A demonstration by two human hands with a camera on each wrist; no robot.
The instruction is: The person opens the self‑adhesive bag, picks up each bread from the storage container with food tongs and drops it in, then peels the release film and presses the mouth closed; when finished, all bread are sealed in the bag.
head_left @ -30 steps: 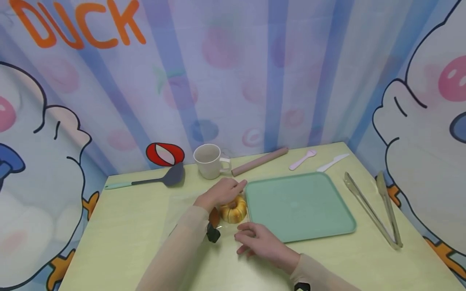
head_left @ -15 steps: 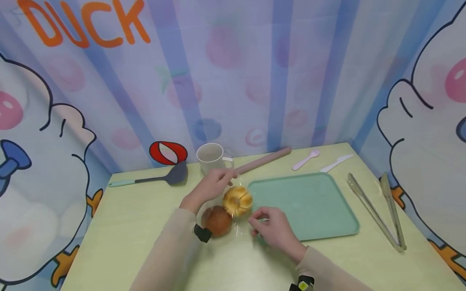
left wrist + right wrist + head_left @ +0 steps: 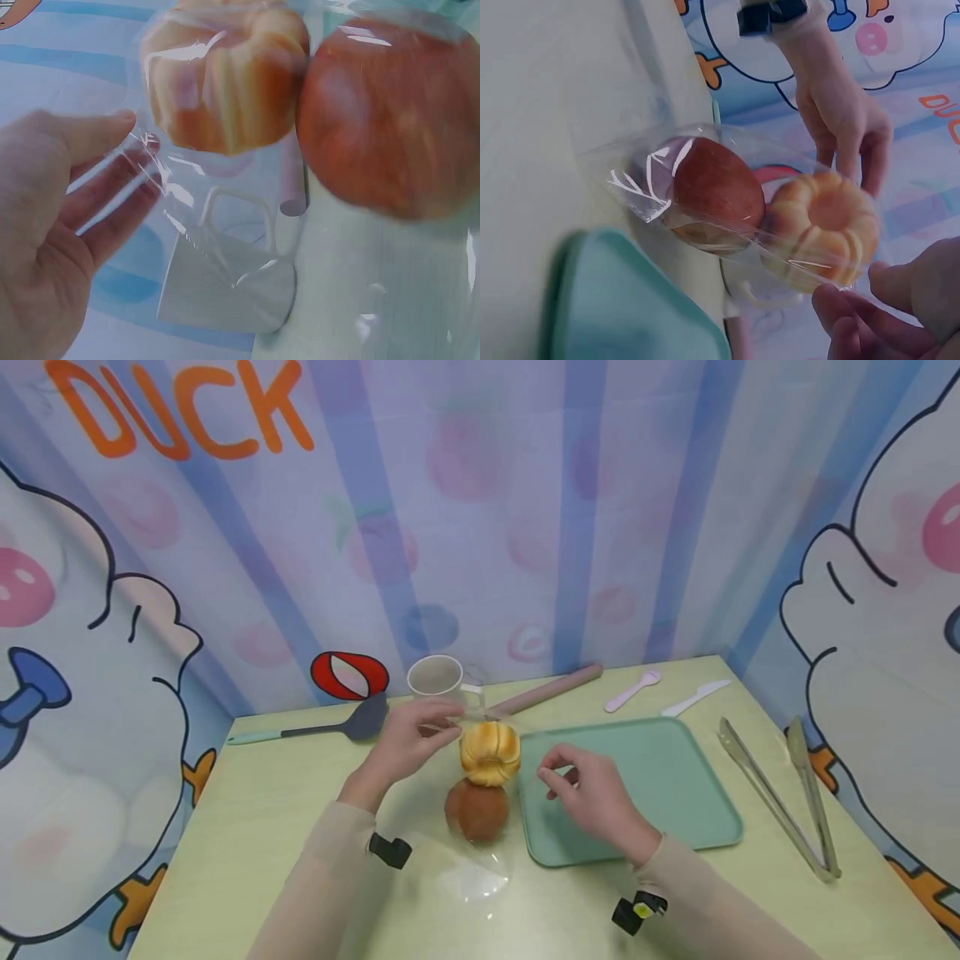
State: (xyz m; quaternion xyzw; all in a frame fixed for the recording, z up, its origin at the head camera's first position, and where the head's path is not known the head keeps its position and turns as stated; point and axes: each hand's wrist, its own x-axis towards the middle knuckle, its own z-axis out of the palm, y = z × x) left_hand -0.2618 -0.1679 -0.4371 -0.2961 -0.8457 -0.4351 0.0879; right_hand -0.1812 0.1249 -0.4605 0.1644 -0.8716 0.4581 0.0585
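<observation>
Bread in a clear bag (image 3: 641, 189) is what both hands have hold of, hanging just left of the green tray (image 3: 675, 785) from the wearer's side. Left hand (image 3: 408, 739) is further left from the tray than the bag, pinching the film's edge with thumb and fingertips only slightly parted; in the left wrist view you can see some fingers through the plastic. Right hand (image 3: 596, 797) is over the tray's left part, thumb and fingertips brought together on the bag's other edge. Inside there's a golden ridged ring bread (image 3: 490, 752) up near the hands, with a round brown bun (image 3: 480, 812) touching it on the near side, both left of the tray. Can't tell if the bag's bottom end touches the yellow table (image 3: 277, 835). As for the rest: white mug (image 3: 435, 677) and pink rolling pin (image 3: 547, 691) past the tray's far left corner, dark spatula (image 3: 365, 718) well left of the tray, pink spoon (image 3: 632, 692) and white knife (image 3: 695, 699) beyond its far edge, metal tongs (image 3: 814, 802) spread apart on its right.
</observation>
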